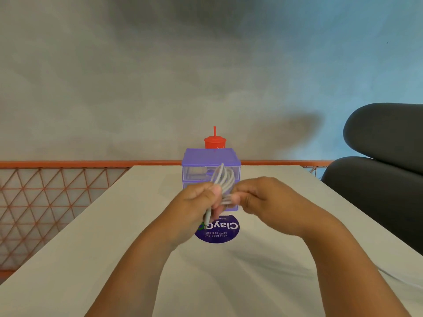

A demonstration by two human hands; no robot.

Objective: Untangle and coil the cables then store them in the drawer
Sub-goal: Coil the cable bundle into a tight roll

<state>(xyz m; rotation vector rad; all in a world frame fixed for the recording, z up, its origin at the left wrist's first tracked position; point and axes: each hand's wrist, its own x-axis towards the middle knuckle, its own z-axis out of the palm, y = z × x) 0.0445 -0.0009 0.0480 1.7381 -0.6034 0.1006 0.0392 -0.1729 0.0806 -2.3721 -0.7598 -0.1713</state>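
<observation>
A person's left hand (197, 203) and right hand (263, 197) both grip a coiled grey cable (225, 178) above a pale table (91, 248), its loops rising between the curled fingers and one end hanging below the left hand, just in front of a purple drawer unit (206, 159)

Both hands, left (198, 200) and right (258, 197), grip the coiled cable (223, 179) before the drawer unit (201, 161).
</observation>
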